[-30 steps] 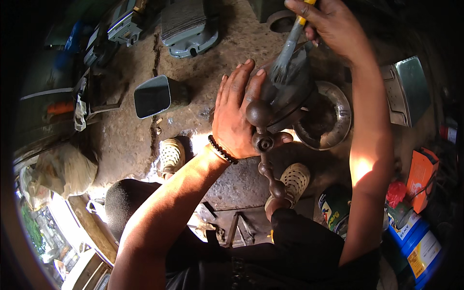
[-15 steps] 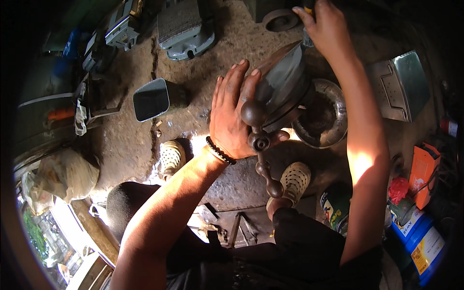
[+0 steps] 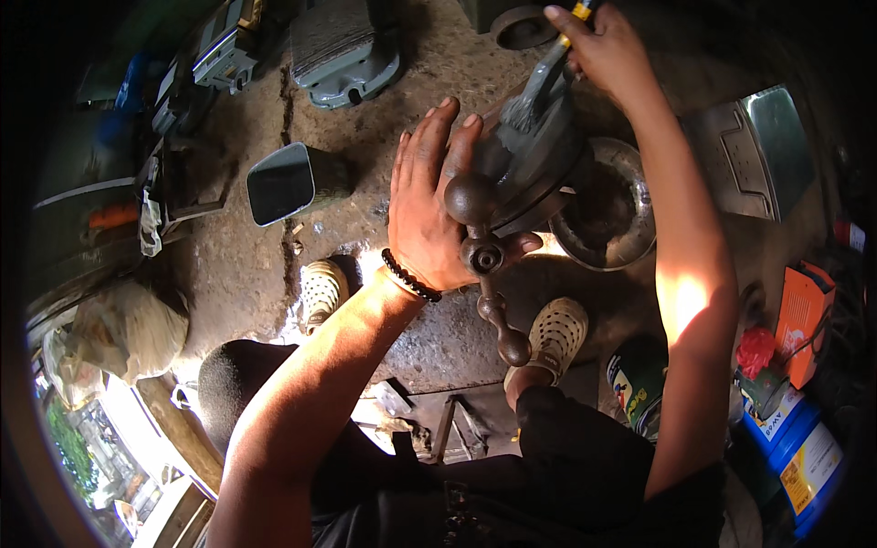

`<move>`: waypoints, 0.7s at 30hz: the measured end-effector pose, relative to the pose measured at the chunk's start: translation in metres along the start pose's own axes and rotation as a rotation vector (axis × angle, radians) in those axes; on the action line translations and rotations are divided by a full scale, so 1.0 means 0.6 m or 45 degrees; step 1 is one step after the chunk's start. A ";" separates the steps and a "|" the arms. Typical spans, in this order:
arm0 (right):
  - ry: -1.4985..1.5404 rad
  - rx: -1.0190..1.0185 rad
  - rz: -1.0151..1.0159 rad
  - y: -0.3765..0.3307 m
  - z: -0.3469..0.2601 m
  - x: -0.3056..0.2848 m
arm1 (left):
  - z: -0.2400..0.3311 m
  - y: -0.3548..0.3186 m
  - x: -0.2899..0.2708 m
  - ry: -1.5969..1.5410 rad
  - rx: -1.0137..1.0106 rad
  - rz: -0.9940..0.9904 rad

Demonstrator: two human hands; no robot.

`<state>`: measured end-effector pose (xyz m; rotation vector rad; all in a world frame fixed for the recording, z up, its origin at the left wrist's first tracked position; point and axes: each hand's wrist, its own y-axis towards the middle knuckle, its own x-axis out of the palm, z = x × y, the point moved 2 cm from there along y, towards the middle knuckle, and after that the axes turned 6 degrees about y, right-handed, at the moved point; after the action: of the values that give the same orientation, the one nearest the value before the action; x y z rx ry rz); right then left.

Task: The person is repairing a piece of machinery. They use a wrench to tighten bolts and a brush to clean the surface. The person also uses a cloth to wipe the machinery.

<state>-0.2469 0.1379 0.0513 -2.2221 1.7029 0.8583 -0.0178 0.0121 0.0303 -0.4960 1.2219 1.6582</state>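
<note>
My right hand (image 3: 614, 55), at the upper right, grips a paintbrush (image 3: 525, 111) with a yellow handle. Its grey-coated bristles press on the upper face of a dark, rounded metal machine part (image 3: 551, 137) streaked with wet grey paint. Against the near left side of that part lies my left hand (image 3: 427, 205), fingers stretched out and thumb showing to the right. A crank handle with ball ends (image 3: 471, 199) stands in front of this hand and hides some of the palm. What supports the part is hidden.
An open grey square container (image 3: 281, 185) stands to the left. Grey-painted castings (image 3: 352, 87) lie at the far left. A round metal dish (image 3: 630, 242) sits right of the part, with a metal box (image 3: 776, 151) beyond. Blue buckets (image 3: 799, 461) are at lower right.
The brush has swept left and toward me, so its bristles now show on the part's face. My left hand keeps its place on the part; the whole view has shifted slightly.
</note>
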 end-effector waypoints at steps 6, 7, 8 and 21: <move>-0.267 -0.693 0.143 0.004 0.018 -0.025 | -0.004 -0.002 0.001 0.015 0.009 -0.011; -0.238 -0.554 0.043 0.000 0.010 -0.023 | -0.005 -0.003 0.001 0.032 0.013 -0.027; -0.212 -0.414 -0.059 -0.012 0.001 -0.018 | -0.006 -0.003 0.000 0.031 0.011 -0.031; 0.055 0.498 -0.561 -0.084 -0.133 -0.012 | -0.004 -0.002 0.003 0.060 0.033 -0.034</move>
<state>-0.1754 0.1196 0.1112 -2.2134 1.1901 0.3412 -0.0183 0.0107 0.0273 -0.5361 1.2642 1.6145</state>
